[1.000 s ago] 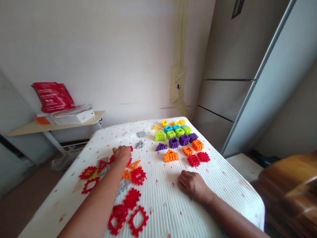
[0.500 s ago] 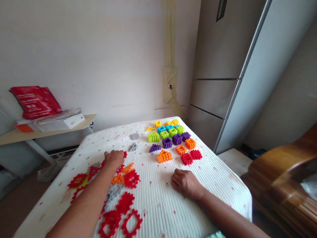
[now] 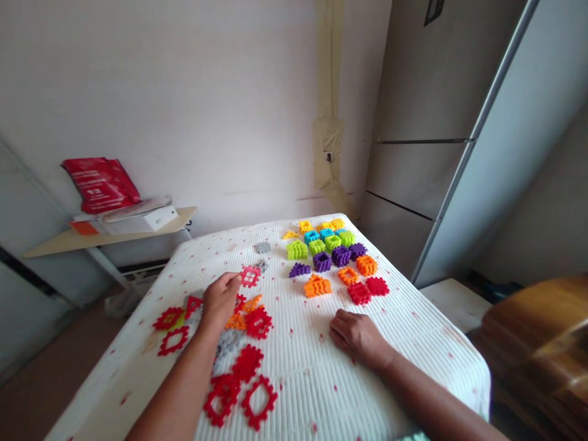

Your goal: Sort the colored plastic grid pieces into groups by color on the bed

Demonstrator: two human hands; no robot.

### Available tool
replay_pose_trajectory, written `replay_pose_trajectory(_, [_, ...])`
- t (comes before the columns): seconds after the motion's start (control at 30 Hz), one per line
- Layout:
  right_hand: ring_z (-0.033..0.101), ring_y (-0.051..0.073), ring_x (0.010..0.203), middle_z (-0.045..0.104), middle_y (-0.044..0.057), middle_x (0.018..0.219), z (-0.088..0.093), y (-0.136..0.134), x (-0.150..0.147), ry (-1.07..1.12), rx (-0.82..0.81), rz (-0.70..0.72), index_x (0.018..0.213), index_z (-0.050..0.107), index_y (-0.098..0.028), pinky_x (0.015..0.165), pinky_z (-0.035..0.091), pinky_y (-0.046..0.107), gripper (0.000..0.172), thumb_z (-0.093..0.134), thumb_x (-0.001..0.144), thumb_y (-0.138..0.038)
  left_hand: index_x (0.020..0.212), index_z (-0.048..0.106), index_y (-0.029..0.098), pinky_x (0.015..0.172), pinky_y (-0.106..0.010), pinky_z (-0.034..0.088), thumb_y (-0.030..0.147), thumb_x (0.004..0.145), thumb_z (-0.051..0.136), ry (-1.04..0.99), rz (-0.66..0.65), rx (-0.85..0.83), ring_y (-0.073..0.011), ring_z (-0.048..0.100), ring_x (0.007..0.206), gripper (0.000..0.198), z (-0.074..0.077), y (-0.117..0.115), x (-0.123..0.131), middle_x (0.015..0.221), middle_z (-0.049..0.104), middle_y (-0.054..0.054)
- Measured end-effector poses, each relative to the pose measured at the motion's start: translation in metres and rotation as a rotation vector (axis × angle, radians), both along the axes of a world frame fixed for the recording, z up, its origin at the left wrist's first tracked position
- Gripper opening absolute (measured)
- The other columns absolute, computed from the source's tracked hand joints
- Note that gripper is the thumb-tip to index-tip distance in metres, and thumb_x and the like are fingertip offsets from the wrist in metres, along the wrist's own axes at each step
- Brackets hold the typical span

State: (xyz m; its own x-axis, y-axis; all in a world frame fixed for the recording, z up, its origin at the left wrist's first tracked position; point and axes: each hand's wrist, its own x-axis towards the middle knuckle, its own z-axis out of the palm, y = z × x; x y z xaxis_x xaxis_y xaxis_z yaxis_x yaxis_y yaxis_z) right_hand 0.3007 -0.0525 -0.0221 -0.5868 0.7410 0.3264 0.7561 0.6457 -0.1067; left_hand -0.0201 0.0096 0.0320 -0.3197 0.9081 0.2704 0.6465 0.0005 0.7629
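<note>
Fingers of the left hand [image 3: 221, 298] clamp a red, plastic-looking square tile [image 3: 250, 276], toothed along its edges and pierced by four small windows, near a grey piece [image 3: 263, 265] over the ribbed white tabletop [image 3: 298, 398]. The right hand [image 3: 361, 337] rests there, fingers curled together.

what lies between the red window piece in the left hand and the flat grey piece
In the head view, a small grey openwork cluster lies between the red window piece and the flat grey piece.

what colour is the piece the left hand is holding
The piece in the left hand is pinkish red, shown best in the head view.
</note>
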Motion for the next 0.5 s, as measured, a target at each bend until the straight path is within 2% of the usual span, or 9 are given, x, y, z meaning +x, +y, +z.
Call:
replay_pose_trajectory(0.1, [0.052,0.010,0.061,0.055,0.001,0.069,-0.001,0.001,-0.001,0.027,-0.005,-0.002,0.068,0.053,-0.017,0.057,0.034,0.022,0.027,0.038,0.091,-0.018,0.081,0.062,0.015,0.052,-0.023,0.039,0.049,0.063,0.063,-0.544,-0.106,0.006,-0.0127,0.050,0.052,0.039,-0.016,-0.029,0.025,0.058,0.057,0.001])
replay_pose_trajectory(0.2, [0.053,0.012,0.062,0.056,0.002,0.070,0.001,0.000,-0.002,0.076,-0.016,-0.001,0.068,0.054,-0.018,0.057,0.037,0.022,0.029,0.037,0.091,-0.019,0.078,0.059,0.013,0.049,-0.022,0.037,0.044,0.057,0.072,-0.843,-0.136,-0.020,-0.0098,0.048,0.048,0.039,-0.027,-0.052,0.053,0.055,0.056,0.001])
replay_pose_trajectory(0.27, [0.056,0.013,0.065,0.058,0.004,0.073,0.003,-0.001,-0.005,0.166,-0.027,-0.008,0.075,0.056,-0.018,0.059,0.041,0.023,0.026,0.037,0.092,-0.021,0.075,0.058,0.013,0.049,-0.021,0.037,0.040,0.057,0.073,-0.922,-0.162,-0.038,-0.0094,0.049,0.049,0.036,-0.031,-0.060,0.067,0.056,0.058,0.001])
replay_pose_trajectory(0.37, [0.060,0.014,0.074,0.062,0.007,0.088,0.007,-0.005,-0.015,0.384,-0.012,-0.015,0.096,0.057,-0.018,0.064,0.047,0.024,0.017,0.044,0.090,-0.027,0.076,0.056,0.014,0.048,-0.020,0.037,0.035,0.059,0.072,-0.928,-0.218,-0.059,-0.0089,0.050,0.049,0.031,-0.035,-0.066,0.079,0.057,0.058,0.001])
replay_pose_trajectory(0.5, [0.059,0.019,0.094,0.059,0.011,0.109,0.008,-0.008,-0.041,0.541,0.027,-0.013,0.113,0.050,-0.020,0.077,0.052,0.031,0.031,0.054,0.085,-0.033,0.078,0.055,0.015,0.048,-0.020,0.037,0.032,0.060,0.068,-0.813,-0.238,-0.074,-0.0099,0.052,0.051,0.027,-0.038,-0.068,0.085,0.061,0.059,0.001])
